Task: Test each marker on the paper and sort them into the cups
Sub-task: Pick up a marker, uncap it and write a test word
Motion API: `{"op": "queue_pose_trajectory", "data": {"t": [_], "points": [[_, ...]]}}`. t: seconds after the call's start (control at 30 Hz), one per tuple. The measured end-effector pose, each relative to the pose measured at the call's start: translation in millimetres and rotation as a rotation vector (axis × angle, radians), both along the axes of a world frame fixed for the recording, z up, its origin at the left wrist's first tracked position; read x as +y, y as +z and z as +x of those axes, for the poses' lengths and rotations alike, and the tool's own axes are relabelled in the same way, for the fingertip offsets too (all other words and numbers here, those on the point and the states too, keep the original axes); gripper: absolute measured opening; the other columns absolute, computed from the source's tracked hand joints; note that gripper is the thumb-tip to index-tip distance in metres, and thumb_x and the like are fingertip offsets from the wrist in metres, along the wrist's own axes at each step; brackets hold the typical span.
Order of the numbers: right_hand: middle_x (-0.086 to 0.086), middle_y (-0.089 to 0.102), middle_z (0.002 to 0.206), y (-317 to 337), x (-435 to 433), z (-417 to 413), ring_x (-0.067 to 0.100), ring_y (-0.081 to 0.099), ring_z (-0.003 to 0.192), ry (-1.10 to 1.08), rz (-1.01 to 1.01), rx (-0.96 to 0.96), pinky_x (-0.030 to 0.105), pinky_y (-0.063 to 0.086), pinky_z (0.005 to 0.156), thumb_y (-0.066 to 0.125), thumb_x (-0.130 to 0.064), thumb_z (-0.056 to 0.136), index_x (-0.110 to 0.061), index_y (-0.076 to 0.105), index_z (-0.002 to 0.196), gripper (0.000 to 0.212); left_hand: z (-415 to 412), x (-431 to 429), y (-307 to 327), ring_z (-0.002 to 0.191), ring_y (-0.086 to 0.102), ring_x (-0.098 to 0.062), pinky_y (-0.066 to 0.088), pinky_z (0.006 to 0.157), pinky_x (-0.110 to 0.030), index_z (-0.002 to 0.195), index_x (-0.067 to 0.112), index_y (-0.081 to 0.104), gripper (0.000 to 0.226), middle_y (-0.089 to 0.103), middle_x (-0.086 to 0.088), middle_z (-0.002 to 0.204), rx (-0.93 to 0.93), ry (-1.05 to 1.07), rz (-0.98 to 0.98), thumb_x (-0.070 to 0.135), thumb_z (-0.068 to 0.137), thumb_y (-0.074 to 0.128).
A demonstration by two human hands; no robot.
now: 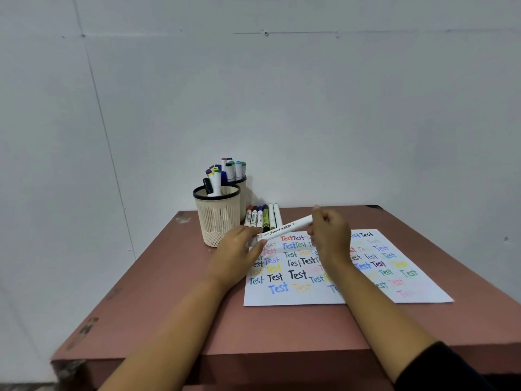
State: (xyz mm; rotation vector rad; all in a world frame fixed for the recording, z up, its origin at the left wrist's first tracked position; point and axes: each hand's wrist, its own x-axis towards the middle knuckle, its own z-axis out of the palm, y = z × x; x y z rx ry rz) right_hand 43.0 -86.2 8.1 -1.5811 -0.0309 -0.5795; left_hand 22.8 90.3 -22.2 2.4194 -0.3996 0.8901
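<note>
Brown table [282, 328], both forearms reaching over it, dark sleeve [439, 368] on the right arm. White paper [296, 297] covered in coloured "Test" words lies right of centre. Over its far edge a white marker [284, 228] is held tilted up to the right. The left hand [239, 249] pinches its lower end and the right hand [328, 235] is curled round the upper end, perhaps on the cap; too blurred to tell. Beyond, loose markers [262, 218] lie side by side, just beside the front cup [217, 218]. The rear cup [244, 193] stands behind; both cups hold markers.

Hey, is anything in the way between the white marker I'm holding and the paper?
Nothing visible is. The left hand and right hand hold the white marker over the far edge of the paper, and the sheet beneath carries only written words. The loose markers lie beyond it, beside the cups.
</note>
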Motion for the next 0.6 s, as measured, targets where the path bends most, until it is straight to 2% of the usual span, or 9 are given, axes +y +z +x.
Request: {"op": "queue_pose_trajectory", "data": {"t": [0.17, 0.3, 0.43, 0.5, 0.6], "points": [[0.001, 0.052, 0.055, 1.7, -0.8, -4.3, 0.012, 0.043, 0.047, 0.068, 0.056, 0.006, 0.027, 0.039, 0.049, 0.046, -0.025, 0.099, -0.01, 0.054, 0.068, 0.036, -2.7, -1.5, 0.6, 0.097, 0.052, -0.024, 0.032, 0.079, -0.019, 0.121, 0.006, 0.058, 0.035, 0.061, -0.01, 0.102, -0.008, 0.009, 0.052, 0.025, 0.092, 0.055], [0.003, 0.05, 0.056, -1.5, 0.1, -3.3, 0.012, 0.043, 0.047, 0.143, 0.131, 0.025, 0.024, 0.039, 0.047, 0.046, -0.027, 0.099, -0.01, 0.054, 0.067, 0.037, -4.3, -3.2, 1.1, 0.097, 0.051, -0.021, 0.03, 0.074, -0.017, 0.119, 0.005, 0.054, 0.032, 0.059, -0.01, 0.107, 0.076, -0.016, 0.036, 0.024, 0.095, 0.05], [0.001, 0.054, 0.052, -0.4, 3.4, -2.7, 0.011, 0.048, 0.047, 0.403, 0.437, 0.149, 0.023, 0.043, 0.048, 0.053, -0.033, 0.096, -0.011, 0.059, 0.074, 0.031, -5.4, -5.0, 1.9, 0.087, 0.047, -0.017, 0.028, 0.069, -0.018, 0.115, 0.003, 0.052, 0.028, 0.058, -0.012, 0.104, 0.076, -0.039, 0.021, 0.023, 0.096, 0.048], [0.002, 0.056, 0.058, -3.2, 6.2, -4.3, 0.01, 0.051, 0.051, 0.536, 0.413, 0.232, 0.021, 0.045, 0.048, 0.057, -0.03, 0.093, -0.011, 0.06, 0.076, 0.026, -7.0, -6.6, 3.6, 0.087, 0.047, -0.017, 0.027, 0.069, -0.018, 0.114, 0.002, 0.051, 0.027, 0.058, -0.011, 0.103, 0.071, -0.054, 0.023, 0.022, 0.096, 0.048], [0.001, 0.057, 0.069, -10.7, 12.8, -7.1, 0.008, 0.054, 0.06, 0.65, 0.193, 0.283, 0.02, 0.046, 0.054, 0.058, -0.023, 0.093, -0.011, 0.062, 0.079, 0.019, -9.8, -9.2, 5.1, 0.088, 0.052, -0.022, 0.032, 0.069, -0.02, 0.113, 0.002, 0.053, 0.028, 0.059, -0.012, 0.1, 0.061, -0.077, 0.024, 0.022, 0.095, 0.05]]}}
